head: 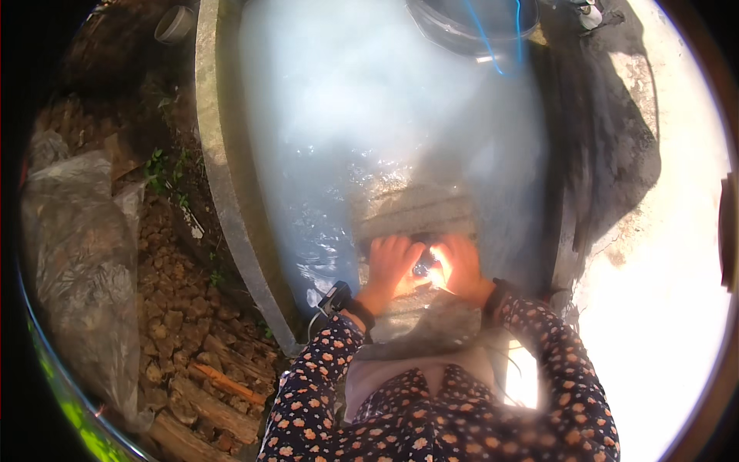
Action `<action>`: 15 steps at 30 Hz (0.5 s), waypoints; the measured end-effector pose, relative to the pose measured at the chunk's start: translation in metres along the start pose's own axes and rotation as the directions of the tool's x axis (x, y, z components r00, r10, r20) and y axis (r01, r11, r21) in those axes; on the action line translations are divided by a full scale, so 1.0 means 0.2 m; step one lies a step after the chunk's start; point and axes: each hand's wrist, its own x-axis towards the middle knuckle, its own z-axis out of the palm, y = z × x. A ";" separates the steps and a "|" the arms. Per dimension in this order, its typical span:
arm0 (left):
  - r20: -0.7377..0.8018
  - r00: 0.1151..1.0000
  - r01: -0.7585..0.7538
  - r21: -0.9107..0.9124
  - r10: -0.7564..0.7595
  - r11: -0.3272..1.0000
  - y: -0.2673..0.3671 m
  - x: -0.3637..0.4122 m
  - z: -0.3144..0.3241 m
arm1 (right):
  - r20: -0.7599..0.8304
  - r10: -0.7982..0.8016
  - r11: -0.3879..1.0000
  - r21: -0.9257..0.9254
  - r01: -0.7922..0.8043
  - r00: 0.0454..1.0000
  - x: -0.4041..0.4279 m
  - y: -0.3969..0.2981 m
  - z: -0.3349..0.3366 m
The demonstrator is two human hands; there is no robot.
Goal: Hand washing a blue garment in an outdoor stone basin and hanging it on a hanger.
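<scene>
Both hands are on a ridged stone or concrete slab (415, 211) that slopes into bluish-white, cloudy water (323, 115). My left hand (394, 260) and my right hand (460, 263) lie side by side with thumbs turned inward. Between and under them shows a dark wet thing, likely cloth (423, 267); glare and fingers hide most of it. Fingers of both hands curl over it against the slab. Bright sun washes out the edge of my right hand. A small dark device (335, 297) is strapped at my left wrist.
A concrete trough wall (216, 150) runs along the left. At the far end sits a dark tub (473, 23) with blue cord (485, 40). Firewood (213, 404) and clear plastic sheeting (81, 260) lie outside, left. Sunlit concrete (652, 323) borders the right.
</scene>
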 end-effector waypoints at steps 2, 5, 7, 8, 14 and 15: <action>0.015 1.000 -0.016 -0.061 0.017 0.998 -0.01 0.04 -0.02 | 0.031 -0.010 0.999 0.031 0.009 0.999 0.05 0.05 0.00; 0.084 0.996 0.013 -0.052 -0.009 0.999 -0.03 0.07 -0.02 | 0.024 -0.048 0.998 0.033 0.047 0.999 0.12 0.08 0.00; 0.084 0.995 0.055 -0.074 -0.049 0.996 -0.03 0.10 -0.02 | 0.012 -0.062 0.997 0.049 0.062 0.998 0.16 0.12 0.02; 0.078 0.996 0.054 -0.070 -0.048 0.996 -0.04 0.11 -0.01 | 0.031 -0.067 0.998 -0.007 0.068 0.997 0.19 0.14 0.02; -0.063 0.963 0.242 -0.226 -0.262 0.944 -0.03 0.18 0.01 | 0.116 0.017 0.978 -0.210 0.008 0.993 0.32 0.20 0.06; -0.019 0.948 0.291 -0.345 -0.317 0.892 -0.03 0.19 0.01 | 0.148 0.115 0.970 -0.231 -0.078 0.982 0.35 0.19 0.05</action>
